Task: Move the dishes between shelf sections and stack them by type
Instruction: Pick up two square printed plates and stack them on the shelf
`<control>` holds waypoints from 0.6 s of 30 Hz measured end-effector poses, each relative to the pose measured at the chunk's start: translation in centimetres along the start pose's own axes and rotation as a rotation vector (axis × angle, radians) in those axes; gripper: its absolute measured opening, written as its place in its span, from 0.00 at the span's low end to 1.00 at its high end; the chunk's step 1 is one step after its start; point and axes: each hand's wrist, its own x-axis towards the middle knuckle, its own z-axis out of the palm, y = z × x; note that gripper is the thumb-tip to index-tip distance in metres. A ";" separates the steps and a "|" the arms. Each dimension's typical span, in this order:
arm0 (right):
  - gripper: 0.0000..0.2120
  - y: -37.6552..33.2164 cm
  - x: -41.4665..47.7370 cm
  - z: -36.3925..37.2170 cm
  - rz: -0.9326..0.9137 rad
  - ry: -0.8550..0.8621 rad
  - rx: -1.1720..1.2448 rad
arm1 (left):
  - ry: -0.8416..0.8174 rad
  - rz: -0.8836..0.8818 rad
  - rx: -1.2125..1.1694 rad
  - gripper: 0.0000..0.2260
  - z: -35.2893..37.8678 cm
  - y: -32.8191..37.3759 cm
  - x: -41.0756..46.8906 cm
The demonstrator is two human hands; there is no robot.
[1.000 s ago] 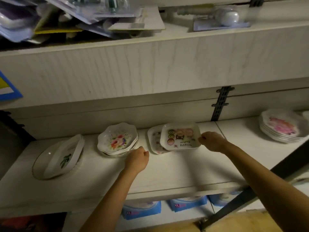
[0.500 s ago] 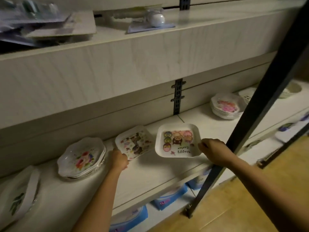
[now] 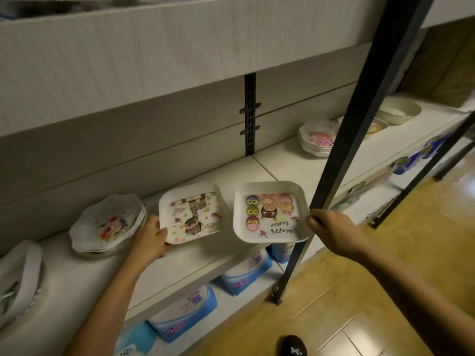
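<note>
The left hand [image 3: 151, 240] grips the left rim of the giraffe plate [image 3: 191, 214], fingers [image 3: 160, 235] curled on it. The right hand [image 3: 331, 227] pinches the right rim of the owl plate [image 3: 270, 211]. The plates are side by side, apart, at the shelf [image 3: 282, 163] front. The right section lies rightward. The post [image 3: 354, 111] stands just beside the right hand, so the owl plate probably has to pass behind it.

Arms outstretched, our left hand [image 3: 150, 238] grips the corner of a square white giraffe-print plate [image 3: 192, 214]; our right hand [image 3: 331, 227] pinches the edge of a square white Easter-print plate [image 3: 270, 211].
</note>
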 end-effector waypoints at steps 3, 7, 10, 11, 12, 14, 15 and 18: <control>0.17 1.1 -2.0 -0.2 -0.010 0.018 0.005 | -0.034 0.044 0.037 0.09 -0.6 0.4 -2.4; 0.17 3.4 -4.5 -0.1 -0.006 0.045 0.022 | -0.065 0.076 0.053 0.09 -0.9 1.7 -5.5; 0.18 5.5 -6.1 -0.6 -0.015 0.053 0.023 | -0.073 0.093 0.053 0.09 -0.3 2.7 -7.9; 0.19 6.1 -6.6 -0.9 -0.023 0.050 0.018 | -0.076 0.100 0.058 0.09 0.0 3.1 -8.8; 0.18 6.9 -7.1 -1.3 -0.032 0.044 0.015 | -0.077 0.108 0.062 0.09 0.5 3.6 -9.7; 0.17 8.7 -8.1 -2.1 -0.044 0.035 0.028 | -0.074 0.122 0.065 0.09 1.6 4.6 -11.5; 0.17 9.8 -8.5 -2.5 -0.048 0.035 0.039 | -0.072 0.124 0.066 0.09 2.2 5.1 -12.4; 0.16 13.3 -9.4 -4.0 -0.052 0.034 0.051 | -0.079 0.123 0.058 0.09 4.2 6.9 -14.7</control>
